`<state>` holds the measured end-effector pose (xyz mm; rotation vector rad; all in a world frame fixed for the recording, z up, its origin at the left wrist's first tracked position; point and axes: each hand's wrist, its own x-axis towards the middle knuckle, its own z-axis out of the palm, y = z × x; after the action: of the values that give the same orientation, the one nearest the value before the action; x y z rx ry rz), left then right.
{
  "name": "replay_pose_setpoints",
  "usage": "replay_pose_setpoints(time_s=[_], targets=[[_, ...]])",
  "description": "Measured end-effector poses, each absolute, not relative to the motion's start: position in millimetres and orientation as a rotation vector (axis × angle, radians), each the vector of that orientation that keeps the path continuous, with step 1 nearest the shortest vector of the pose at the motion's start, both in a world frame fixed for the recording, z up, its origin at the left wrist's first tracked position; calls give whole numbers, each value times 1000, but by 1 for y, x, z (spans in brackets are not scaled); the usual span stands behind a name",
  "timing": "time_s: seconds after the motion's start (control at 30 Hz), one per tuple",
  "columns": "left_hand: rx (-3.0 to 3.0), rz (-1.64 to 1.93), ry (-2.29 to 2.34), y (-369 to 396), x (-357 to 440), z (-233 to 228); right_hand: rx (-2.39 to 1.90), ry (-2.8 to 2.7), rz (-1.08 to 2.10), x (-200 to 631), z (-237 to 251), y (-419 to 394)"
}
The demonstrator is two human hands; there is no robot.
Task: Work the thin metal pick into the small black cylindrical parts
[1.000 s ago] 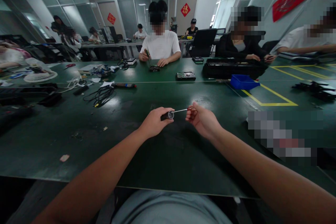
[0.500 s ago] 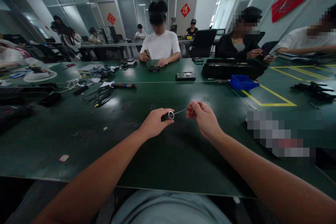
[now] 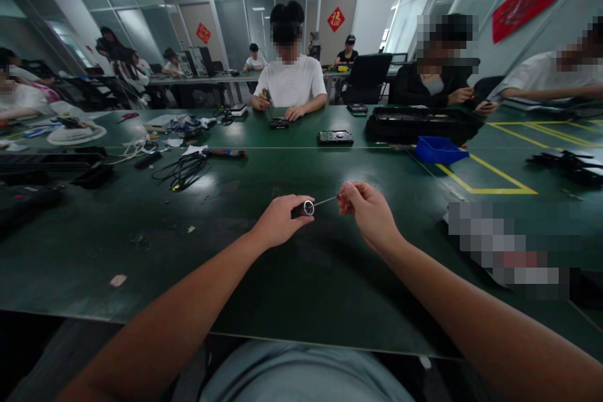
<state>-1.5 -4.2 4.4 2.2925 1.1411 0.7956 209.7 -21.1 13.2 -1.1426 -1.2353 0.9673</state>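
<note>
Between thumb and fingers, my left hand [image 3: 279, 221] grips a small dark cylinder [image 3: 298, 210] with a bright metal ring at its open end, which points to the right. My right hand [image 3: 370, 210] is closed around a thin metal rod [image 3: 325, 200], like a screwdriver shaft. The rod reaches left to the ringed end of the cylinder; whether its tip is inside, I cannot tell. The rod's other end is hidden in my right fingers. Both hands are held above the green table [image 3: 292, 289].
A black corded tool [image 3: 221, 152] and coiled cable lie ahead on the left. Farther off are a hard drive [image 3: 335, 137], a blue bin [image 3: 440, 149] and a long black casing [image 3: 419, 122]. A person [image 3: 289, 81] works opposite. Small scraps [image 3: 118, 280] lie at the left.
The whole view has shifted slightly, so things appear a little farther right. Both hands keep the same grip, with the rod still at the cylinder's ringed end.
</note>
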Motion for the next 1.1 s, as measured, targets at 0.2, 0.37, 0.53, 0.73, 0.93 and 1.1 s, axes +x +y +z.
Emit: replay_pose_setpoints(time_s=[0.2,0.37,0.53,0.73,0.93,1.1], targets=[[2275,804,1165,-3,-2,4,-1158,-1434,839,214,17,-23],[2253,829,1204,1,-6,1,-1113,-1573,869,215,20,-26],[2246,827,1207,2,-6,-1,-1188,-1588,865,213,24,-30],[2236,817,1200,1,-6,-2,-1222,-1608,804,212,19,-28],[2239,793,1200,0,-5,1,-1214,-1572,897,211,21,-30],[2237,798,1203,0,-6,0,-1197,-1544,880,210,19,-30]])
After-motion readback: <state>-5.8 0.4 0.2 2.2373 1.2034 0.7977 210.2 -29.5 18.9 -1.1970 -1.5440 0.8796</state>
